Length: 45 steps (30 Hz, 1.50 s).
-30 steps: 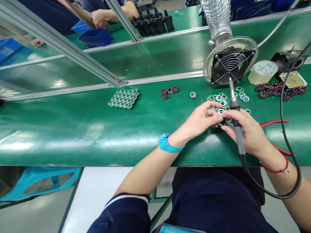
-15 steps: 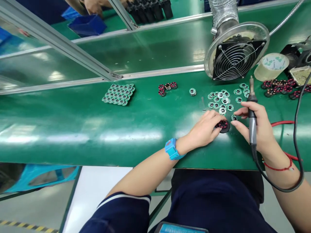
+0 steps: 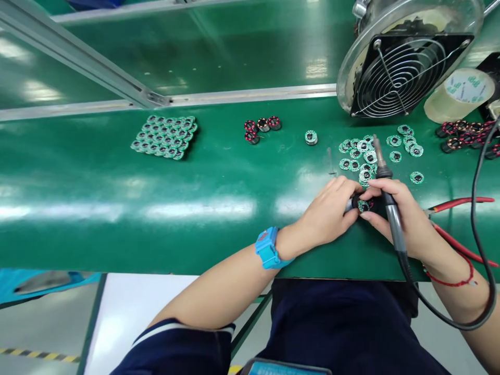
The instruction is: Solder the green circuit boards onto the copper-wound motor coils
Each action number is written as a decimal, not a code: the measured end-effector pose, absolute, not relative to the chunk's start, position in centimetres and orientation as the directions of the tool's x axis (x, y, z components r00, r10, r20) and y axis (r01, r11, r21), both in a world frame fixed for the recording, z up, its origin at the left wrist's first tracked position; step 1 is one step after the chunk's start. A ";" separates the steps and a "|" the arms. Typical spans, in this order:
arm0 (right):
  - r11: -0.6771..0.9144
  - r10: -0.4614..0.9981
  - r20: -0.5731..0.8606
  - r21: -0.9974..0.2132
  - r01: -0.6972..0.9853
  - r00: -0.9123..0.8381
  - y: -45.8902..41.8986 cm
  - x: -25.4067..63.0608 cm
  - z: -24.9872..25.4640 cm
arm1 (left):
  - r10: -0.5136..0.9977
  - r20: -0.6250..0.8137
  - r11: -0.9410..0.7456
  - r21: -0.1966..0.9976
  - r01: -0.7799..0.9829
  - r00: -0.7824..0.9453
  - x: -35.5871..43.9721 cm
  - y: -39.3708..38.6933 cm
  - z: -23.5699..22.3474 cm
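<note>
My left hand (image 3: pixel 332 211) is closed around a small black round holder (image 3: pixel 355 200), which carried a red-wound motor stator a moment earlier. Between the thumb and fingertips of my right hand (image 3: pixel 402 216) is a round green circuit board (image 3: pixel 364 206), brought up against the holder. The same hand keeps a soldering iron (image 3: pixel 394 221) across its palm, metal tip pointing up and away from me. Fingers hide most of the stator, so I cannot tell whether the board touches it. Loose round circuit boards (image 3: pixel 366 176) lie just beyond my fingertips.
Red-handled pliers (image 3: pixel 453 204) and the iron's cable (image 3: pixel 478 208) are at the right. Behind stand a fan (image 3: pixel 398 78) and a tape roll (image 3: pixel 461 96). Wound stators (image 3: pixel 262 125), one board-topped piece (image 3: pixel 311 137) and a block of assembled pieces (image 3: pixel 164 136) sit farther left.
My right hand has moved left to the holder, bringing a circuit board from the table. The iron's tip has swung left with it. The view has shifted closer and lower.
</note>
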State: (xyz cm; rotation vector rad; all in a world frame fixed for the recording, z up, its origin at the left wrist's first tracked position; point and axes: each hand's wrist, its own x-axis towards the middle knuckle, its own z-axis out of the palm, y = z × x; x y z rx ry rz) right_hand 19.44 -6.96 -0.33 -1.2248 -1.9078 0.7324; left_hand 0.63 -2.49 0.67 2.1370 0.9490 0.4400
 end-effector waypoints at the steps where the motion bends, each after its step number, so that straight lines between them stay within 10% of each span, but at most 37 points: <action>1: 0.403 0.914 0.300 -0.751 0.523 -0.273 -6.9 19.5 -0.3 | 0.746 0.007 -0.437 0.760 0.482 0.666 0.5 -2.4 0.8; 39: 0.310 0.950 0.201 -0.723 0.618 -0.240 -6.7 19.0 -0.1 | 0.756 0.136 -0.371 0.895 0.248 0.640 0.2 -1.1 0.7; 45: 0.415 0.906 0.377 -0.699 0.583 -0.193 -6.9 18.4 0.2 | 0.766 0.098 -0.318 0.916 0.243 0.635 0.4 -1.0 0.3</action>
